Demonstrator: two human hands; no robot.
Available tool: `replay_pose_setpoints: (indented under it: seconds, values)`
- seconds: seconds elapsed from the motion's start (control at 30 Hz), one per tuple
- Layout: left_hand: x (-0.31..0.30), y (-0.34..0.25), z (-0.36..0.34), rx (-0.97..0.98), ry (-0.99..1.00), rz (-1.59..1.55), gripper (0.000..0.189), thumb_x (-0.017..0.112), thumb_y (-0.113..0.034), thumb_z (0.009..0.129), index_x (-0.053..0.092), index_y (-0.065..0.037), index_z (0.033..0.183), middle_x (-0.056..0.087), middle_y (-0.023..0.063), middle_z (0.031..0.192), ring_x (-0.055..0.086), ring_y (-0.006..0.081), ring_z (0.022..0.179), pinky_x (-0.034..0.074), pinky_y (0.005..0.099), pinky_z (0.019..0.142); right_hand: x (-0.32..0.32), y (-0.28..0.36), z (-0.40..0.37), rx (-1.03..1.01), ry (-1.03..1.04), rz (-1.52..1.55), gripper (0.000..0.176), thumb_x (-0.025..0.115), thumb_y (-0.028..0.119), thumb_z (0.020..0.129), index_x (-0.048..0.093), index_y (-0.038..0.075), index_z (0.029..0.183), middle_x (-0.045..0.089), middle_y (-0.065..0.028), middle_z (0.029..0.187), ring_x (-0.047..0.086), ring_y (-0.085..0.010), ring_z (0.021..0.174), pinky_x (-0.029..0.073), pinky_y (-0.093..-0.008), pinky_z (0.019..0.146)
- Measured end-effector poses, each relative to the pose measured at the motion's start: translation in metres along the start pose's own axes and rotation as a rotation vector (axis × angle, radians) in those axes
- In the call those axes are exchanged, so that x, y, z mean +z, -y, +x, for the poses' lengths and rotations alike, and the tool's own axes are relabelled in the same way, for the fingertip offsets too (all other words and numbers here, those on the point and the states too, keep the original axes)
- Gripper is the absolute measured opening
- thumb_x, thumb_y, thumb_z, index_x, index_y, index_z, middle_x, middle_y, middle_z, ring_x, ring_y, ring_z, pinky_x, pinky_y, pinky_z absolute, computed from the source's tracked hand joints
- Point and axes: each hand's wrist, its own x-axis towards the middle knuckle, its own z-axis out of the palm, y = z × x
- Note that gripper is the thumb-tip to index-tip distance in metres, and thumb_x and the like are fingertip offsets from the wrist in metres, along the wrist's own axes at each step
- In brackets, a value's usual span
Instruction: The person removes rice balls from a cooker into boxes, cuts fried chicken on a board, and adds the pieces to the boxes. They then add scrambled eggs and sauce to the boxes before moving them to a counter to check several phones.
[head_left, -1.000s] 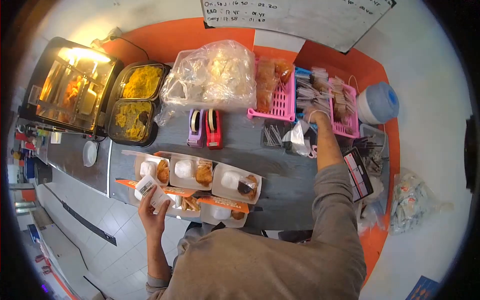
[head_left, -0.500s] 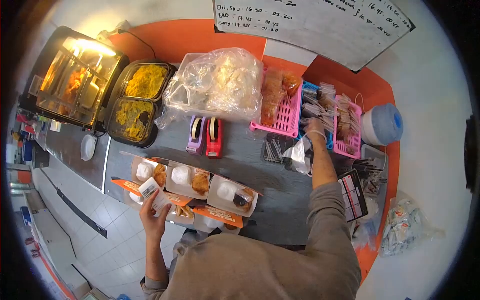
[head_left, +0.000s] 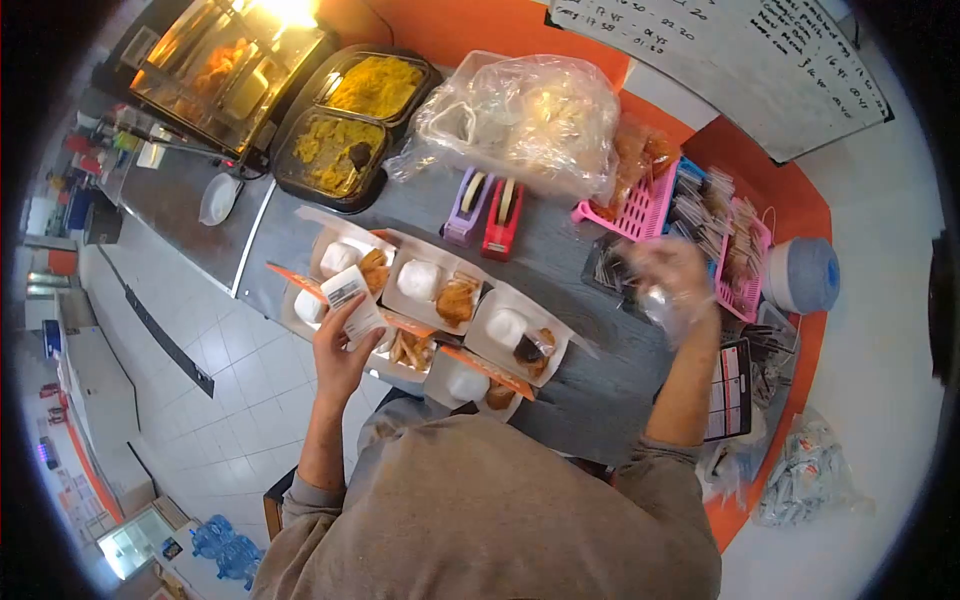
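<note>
Centre-left, your left grip [head_left: 339, 352] pinches a printed slip [head_left: 352, 298]; centre-right, your right grip [head_left: 677, 274] is too blurred to tell.

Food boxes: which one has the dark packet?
The far row's rightmost box: a dark packet lies in it, beside the white mound. None shows in the others.

White with dark print, the slip [head_left: 346, 290] slants from the left hand [head_left: 338, 352], over the boxes [head_left: 488, 352]. These stand open, close together in two rows on the worktop [head_left: 600, 390]; the far three each hold a white mound beside a browned piece, the rightmost also a dark packet.
</note>
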Motion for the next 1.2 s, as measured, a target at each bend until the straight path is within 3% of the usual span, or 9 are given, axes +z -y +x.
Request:
replay_pose_setpoints:
  seconds: [0.1,0.23,0.4,0.57,0.67,0.77,0.83,0.97,1.2]
  values:
    - [-0.008,0.004,-0.001,0.024,0.013,-0.052,0.055,0.078,-0.002,0.076,0.06,-0.005,0.127,0.06,0.0114,0.118,0.064,0.0194,0.101,0.056,0.0286,0.08,0.083,-0.01,0.006,0.043,0.433,-0.07,0.016,0.068,0.015,0.088,0.069,0.001,0.095,0.064,-0.0053,0.076,0.064,-0.0137,0.059,0.053,-0.0281,0.053]
    - [-0.034,0.014,-0.009,0.013,-0.047,0.005,0.057,0.079,-0.004,0.074,0.06,-0.005,0.127,0.062,0.0108,0.117,0.064,0.019,0.1,0.056,0.0293,0.078,0.125,-0.005,0.011,0.0,0.255,-0.198,0.021,0.065,0.019,0.092,0.065,-0.001,0.099,0.063,-0.0061,0.075,0.062,-0.0133,0.056,0.051,-0.0293,0.052]
    - [-0.052,0.03,-0.019,0.002,-0.1,-0.043,0.054,0.074,0.004,0.077,0.059,-0.004,0.128,0.06,0.0116,0.12,0.064,0.0207,0.101,0.057,0.0305,0.079,-0.041,-0.058,0.079,-0.238,-0.481,-0.766,0.024,0.064,0.023,0.088,0.067,0.002,0.099,0.07,-0.0134,0.089,0.067,-0.0286,0.07,0.053,-0.0416,0.065]
    - [-0.049,0.028,-0.032,-0.058,-0.135,-0.05,0.054,0.074,0.005,0.077,0.059,-0.004,0.128,0.059,0.0113,0.121,0.064,0.0201,0.102,0.058,0.0303,0.08,-0.16,-0.142,0.147,0.387,0.165,-1.845,0.036,0.06,0.03,0.083,0.07,0.008,0.11,0.069,-0.0144,0.108,0.066,-0.0325,0.098,0.052,-0.0437,0.084]
    - [-0.04,0.028,-0.039,-0.091,-0.141,-0.039,0.054,0.074,0.005,0.077,0.059,-0.005,0.128,0.059,0.0108,0.121,0.064,0.0195,0.101,0.058,0.03,0.08,-0.175,-0.189,0.153,0.168,-0.122,-1.389,0.037,0.057,0.032,0.084,0.07,0.01,0.11,0.067,-0.015,0.115,0.064,-0.03,0.107,0.051,-0.042,0.091]
    - [-0.035,0.029,-0.044,-0.1,-0.141,-0.021,0.055,0.074,0.005,0.076,0.059,-0.005,0.128,0.06,0.0103,0.12,0.064,0.0189,0.1,0.058,0.0295,0.078,-0.194,-0.234,0.182,0.157,-0.032,-1.805,0.028,0.053,0.026,0.089,0.072,0.009,0.099,0.07,-0.011,0.102,0.066,-0.0281,0.1,0.054,-0.0387,0.08]
    - [-0.035,0.033,-0.042,-0.112,-0.155,-0.022,0.056,0.076,0.003,0.076,0.059,-0.006,0.128,0.06,0.0104,0.12,0.064,0.0187,0.1,0.057,0.0289,0.076,-0.15,-0.147,0.141,0.342,-0.208,-1.648,0.034,0.059,0.036,0.087,0.073,0.007,0.096,0.069,-0.0148,0.108,0.065,-0.0332,0.102,0.051,-0.0423,0.089]
    - [-0.043,0.024,-0.034,-0.092,-0.191,0.066,0.053,0.076,0.0,0.077,0.06,-0.006,0.127,0.06,0.0115,0.119,0.064,0.019,0.101,0.057,0.029,0.076,-0.159,-0.117,0.117,-0.047,-0.174,-1.591,0.028,0.06,0.028,0.09,0.074,0.004,0.088,0.07,-0.0163,0.093,0.068,-0.0321,0.089,0.051,-0.0414,0.082]
    - [-0.044,0.025,0.0,-0.044,-0.219,-0.04,0.044,0.074,-0.008,0.082,0.062,-0.005,0.125,0.062,0.0139,0.118,0.064,0.0205,0.103,0.057,0.0308,0.081,-0.017,-0.02,0.025,-0.218,-0.087,-0.057,0.034,0.062,0.026,0.095,0.063,0.001,0.118,0.067,-0.0053,0.099,0.067,-0.0185,0.083,0.056,-0.0269,0.064]
